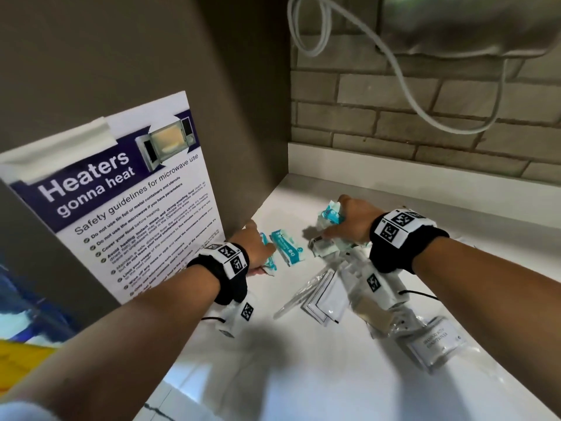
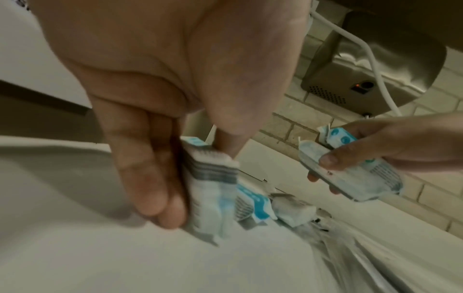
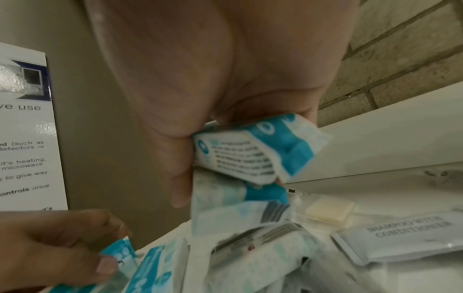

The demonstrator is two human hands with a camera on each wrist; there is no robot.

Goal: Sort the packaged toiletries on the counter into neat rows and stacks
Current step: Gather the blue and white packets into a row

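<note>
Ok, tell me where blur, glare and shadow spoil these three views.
Head view: the right hand and its teal packet are motion-smeared, the arms cast dark shadows on the white counter, straight edges bow. Left wrist view: dim, the left hand and its packet are soft. Right wrist view: the poster shows glare, and the lower pile blurs.

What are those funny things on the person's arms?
Both forearms are bare, with no sleeves. Each wrist wears a black band: the left wrist band and the right wrist band. On top of each sits a white block printed with black-and-white square codes, like puzzle stickers. Under each wrist hangs a white camera mount bearing another code, and a thin black cable loops out of it.
</note>
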